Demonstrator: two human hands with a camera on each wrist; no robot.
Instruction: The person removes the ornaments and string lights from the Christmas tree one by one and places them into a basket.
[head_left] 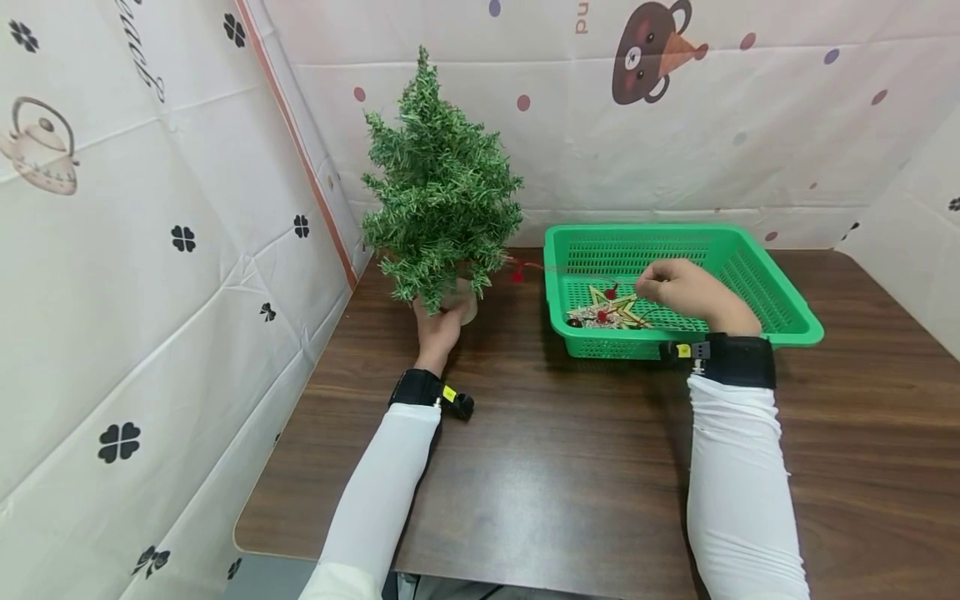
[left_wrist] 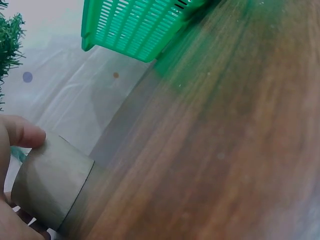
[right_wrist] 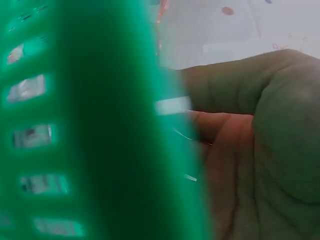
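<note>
A small artificial Christmas tree (head_left: 442,183) stands at the back left of the table. My left hand (head_left: 438,329) grips its pale round base (left_wrist: 52,182), thumb on one side and fingers on the other. Over the front of the green basket (head_left: 780,308), my right hand (head_left: 693,292) has thumb and forefinger together, pinching a thin string. The string runs left toward the tree, with a red ornament (head_left: 517,275) on its redder stretch. The basket wall partly hides the right fingertips in the right wrist view. Below that hand lies a gold star ornament (head_left: 618,304) in the basket.
Small red and silvery ornaments (head_left: 598,317) lie beside the star, in the basket's front left. A printed cloth wall (head_left: 450,25) stands behind the wooden table (head_left: 555,467), and another (head_left: 150,333) runs along its left side.
</note>
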